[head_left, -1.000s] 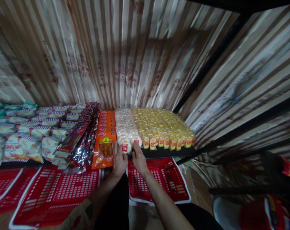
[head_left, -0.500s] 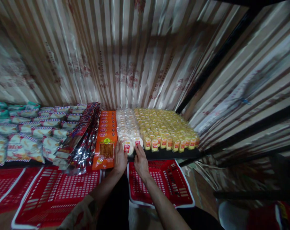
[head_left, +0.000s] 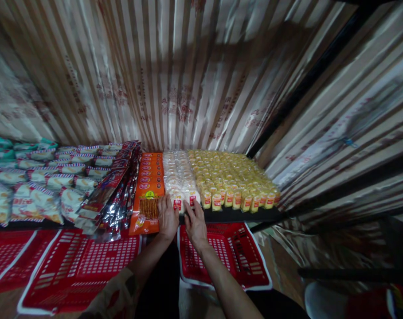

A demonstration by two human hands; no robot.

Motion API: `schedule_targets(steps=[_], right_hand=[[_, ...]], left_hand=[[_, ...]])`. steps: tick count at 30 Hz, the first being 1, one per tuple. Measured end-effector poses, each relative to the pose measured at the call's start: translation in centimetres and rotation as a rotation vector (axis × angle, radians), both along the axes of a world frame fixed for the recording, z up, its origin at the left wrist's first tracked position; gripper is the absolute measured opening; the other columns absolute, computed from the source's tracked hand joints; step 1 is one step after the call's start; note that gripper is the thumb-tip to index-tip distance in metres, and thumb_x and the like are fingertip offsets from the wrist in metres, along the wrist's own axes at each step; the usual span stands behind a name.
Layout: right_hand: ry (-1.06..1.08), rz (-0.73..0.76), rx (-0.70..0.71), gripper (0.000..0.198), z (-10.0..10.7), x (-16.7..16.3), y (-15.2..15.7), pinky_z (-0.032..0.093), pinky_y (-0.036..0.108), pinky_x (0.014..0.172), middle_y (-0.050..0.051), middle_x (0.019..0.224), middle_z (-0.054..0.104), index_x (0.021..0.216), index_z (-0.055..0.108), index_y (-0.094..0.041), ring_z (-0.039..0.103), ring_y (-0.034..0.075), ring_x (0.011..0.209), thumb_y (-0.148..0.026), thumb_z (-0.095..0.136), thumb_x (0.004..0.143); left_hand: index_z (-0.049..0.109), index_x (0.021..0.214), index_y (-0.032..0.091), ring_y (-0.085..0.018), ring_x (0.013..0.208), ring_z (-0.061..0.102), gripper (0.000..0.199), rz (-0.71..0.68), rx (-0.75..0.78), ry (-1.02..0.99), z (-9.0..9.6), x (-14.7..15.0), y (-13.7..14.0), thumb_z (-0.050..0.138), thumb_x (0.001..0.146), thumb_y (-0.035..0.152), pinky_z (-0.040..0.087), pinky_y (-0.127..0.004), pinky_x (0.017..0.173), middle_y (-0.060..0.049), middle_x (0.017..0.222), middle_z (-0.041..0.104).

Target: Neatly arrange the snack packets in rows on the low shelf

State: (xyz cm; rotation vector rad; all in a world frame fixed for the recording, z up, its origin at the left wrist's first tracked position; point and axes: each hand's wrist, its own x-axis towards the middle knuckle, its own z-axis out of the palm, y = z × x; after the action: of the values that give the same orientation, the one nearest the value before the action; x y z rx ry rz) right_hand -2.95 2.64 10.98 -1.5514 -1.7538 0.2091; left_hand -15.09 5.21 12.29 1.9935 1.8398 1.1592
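Two rows of clear-wrapped white round snack packs with small red labels stand on the dark shelf. My left hand touches the left side of the front packs, its fingers extended and fairly close together. Against the front of the right-hand pack rests my right hand, fingers stretched out and apart, just below its label. Orange snack packets with a picture of brown sticks lie just left of my left hand. Right of the white rows are many small yellow-wrapped snacks. Neither hand is wrapped round a pack.
Red baskets with white rims, one on the right and one on the left, sit below the shelf edge. Dark red and silver packets lean beside white bread-like bags. Striped sheeting hangs behind; a black post slants at right.
My right hand's fingers have spread and shifted slightly left on the front packs. My left hand stays beside them. The view has shifted a little.
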Motion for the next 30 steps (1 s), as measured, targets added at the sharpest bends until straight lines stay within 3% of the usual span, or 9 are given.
schedule_targets(steps=[7, 12, 16, 21, 26, 30], right_hand=[[-0.135, -0.078, 0.096, 0.041, -0.7, -0.6, 0.4, 0.040, 0.045, 0.100, 0.008, 0.146, 0.030, 0.130, 0.049, -0.026, 0.032, 0.026, 0.131, -0.027, 0.042, 0.090], [-0.169, -0.125, 0.116, 0.038, -0.4, -0.9, 0.5, 0.042, 0.045, 0.097, 0.011, 0.141, 0.036, 0.126, 0.053, -0.025, 0.036, 0.026, 0.126, -0.028, 0.041, 0.090], [-0.195, -0.136, 0.103, 0.037, -0.2, -1.0, 0.5, 0.041, 0.045, 0.098, 0.012, 0.138, 0.037, 0.124, 0.055, -0.023, 0.036, 0.026, 0.124, -0.026, 0.042, 0.090], [-0.154, -0.132, 0.106, 0.040, -0.2, -1.2, 0.3, 0.039, 0.045, 0.100, 0.012, 0.140, 0.035, 0.129, 0.049, -0.022, 0.033, 0.025, 0.128, -0.024, 0.039, 0.090], [-0.088, -0.117, 0.105, 0.052, -0.4, -0.8, 0.3, 0.035, 0.045, 0.104, 0.013, 0.144, 0.032, 0.142, 0.028, -0.016, 0.027, 0.023, 0.134, -0.024, 0.034, 0.091], [-0.120, -0.123, 0.038, 0.051, -0.7, -0.6, 1.0, 0.034, 0.043, 0.106, 0.013, 0.143, 0.036, 0.141, 0.029, -0.012, 0.026, 0.021, 0.135, -0.025, 0.031, 0.092]], left_hand=[[0.038, 0.131, 0.011, -0.029, 0.123, 0.041, 0.054, 0.040, -0.099, 0.041, 2.1, -1.4, 0.5, 0.054, 0.080, 0.022, 0.033, -0.045, 0.104, -0.016, 0.129, 0.049], [0.036, 0.134, 0.011, -0.033, 0.132, 0.029, 0.061, -0.004, -0.269, 0.069, 3.1, -2.1, 2.0, 0.059, 0.078, 0.022, 0.031, -0.048, 0.104, -0.016, 0.135, 0.047], [0.037, 0.134, 0.009, -0.031, 0.134, 0.027, 0.061, -0.022, -0.307, 0.088, 3.5, -2.0, 2.3, 0.059, 0.078, 0.020, 0.031, -0.047, 0.104, -0.017, 0.135, 0.047], [0.037, 0.134, 0.009, -0.032, 0.133, 0.029, 0.060, -0.041, -0.270, 0.087, 3.3, -2.2, 2.1, 0.058, 0.080, 0.023, 0.031, -0.047, 0.104, -0.016, 0.135, 0.048], [0.037, 0.134, 0.006, -0.032, 0.132, 0.030, 0.061, -0.036, -0.245, 0.101, 2.4, -2.3, 2.2, 0.057, 0.080, 0.026, 0.031, -0.047, 0.104, -0.018, 0.134, 0.048], [0.036, 0.134, 0.008, -0.032, 0.131, 0.033, 0.061, -0.033, -0.208, 0.093, 1.7, -2.2, 2.3, 0.057, 0.080, 0.027, 0.032, -0.047, 0.104, -0.017, 0.130, 0.051]])
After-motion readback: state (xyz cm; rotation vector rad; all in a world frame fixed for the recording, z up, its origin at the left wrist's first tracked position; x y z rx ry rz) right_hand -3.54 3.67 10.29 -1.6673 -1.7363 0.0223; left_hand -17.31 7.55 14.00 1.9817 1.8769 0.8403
